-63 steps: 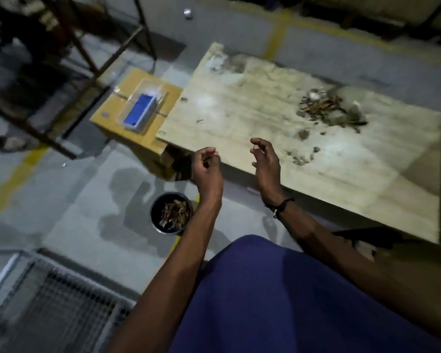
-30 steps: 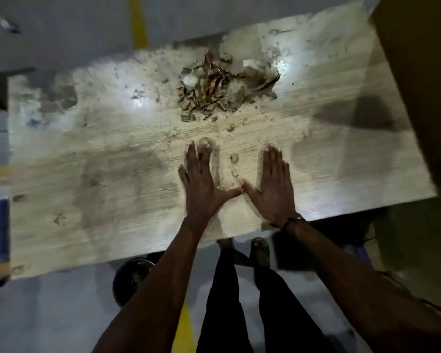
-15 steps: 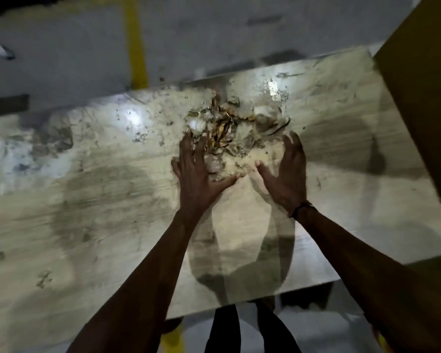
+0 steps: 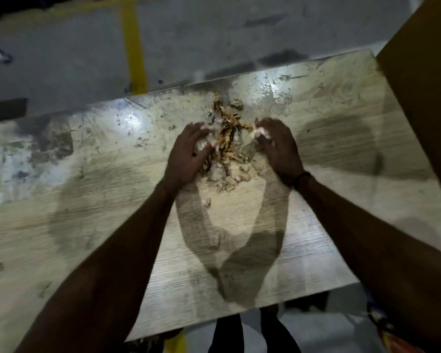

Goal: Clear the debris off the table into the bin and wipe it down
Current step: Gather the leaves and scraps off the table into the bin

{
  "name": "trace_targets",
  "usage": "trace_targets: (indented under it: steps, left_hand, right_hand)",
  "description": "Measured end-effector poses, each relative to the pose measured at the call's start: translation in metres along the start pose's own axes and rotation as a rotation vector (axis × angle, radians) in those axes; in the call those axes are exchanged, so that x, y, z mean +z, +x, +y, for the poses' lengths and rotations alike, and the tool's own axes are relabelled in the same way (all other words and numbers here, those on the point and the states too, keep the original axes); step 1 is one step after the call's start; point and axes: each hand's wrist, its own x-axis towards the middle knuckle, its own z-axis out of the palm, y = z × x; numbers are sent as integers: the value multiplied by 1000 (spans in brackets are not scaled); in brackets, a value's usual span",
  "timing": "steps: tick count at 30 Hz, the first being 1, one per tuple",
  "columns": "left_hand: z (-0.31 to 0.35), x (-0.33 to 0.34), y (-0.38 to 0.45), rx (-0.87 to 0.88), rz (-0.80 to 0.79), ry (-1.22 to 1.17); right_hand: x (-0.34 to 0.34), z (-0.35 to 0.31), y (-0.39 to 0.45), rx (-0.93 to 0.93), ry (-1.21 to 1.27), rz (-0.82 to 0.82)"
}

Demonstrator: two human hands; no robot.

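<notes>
A heap of brown and pale debris [image 4: 228, 138] lies on the far middle of the scuffed wooden table [image 4: 99, 200]. My left hand [image 4: 186, 155] curls its fingers into the heap's left side. On the right side, my right hand [image 4: 280, 149] does the same, so both hands cup the heap between them. A few loose scraps [image 4: 206, 202] lie just behind the hands. A dark round shape [image 4: 150, 343] peeks from under the table's near edge; I cannot tell if it is the bin. Motion blurs the fingers.
A tall brown panel [image 4: 423, 98] stands against the table's right end. Small crumbs and stains [image 4: 138, 143] dot the table's left half. Beyond the far edge is grey floor with a yellow line [image 4: 134, 47]. My legs [image 4: 239, 335] stand at the near edge.
My hands slid flat across the table up to the heap. Their fingers have now curled in from both sides and the heap is pressed closer together.
</notes>
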Motion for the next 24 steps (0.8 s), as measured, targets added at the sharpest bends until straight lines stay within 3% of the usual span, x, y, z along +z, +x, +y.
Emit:
trace_targets:
  steps: [5, 8, 11, 14, 18, 21, 24]
  left_hand:
    - [22, 30, -74, -66, 134, -59]
    - [32, 30, -95, -106, 231, -174]
    - [30, 28, -99, -126, 288, -132]
    - [41, 41, -103, -123, 237, -68]
    - [65, 70, -115, -161, 277, -9]
    - [74, 84, -105, -257, 366, -37]
    - [84, 95, -94, -288, 443, -169]
  right_hand:
    - [8, -24, -79, 10, -18, 11]
    - [3, -27, -103, 68, 24, 149]
    - [-2, -27, -100, 178, 108, 271]
    - [-2, -25, -81, 147, 89, 230]
    - [16, -32, -82, 80, 81, 53]
    - [32, -45, -102, 65, 157, 73]
    - [47, -64, -113, 190, 327, 131]
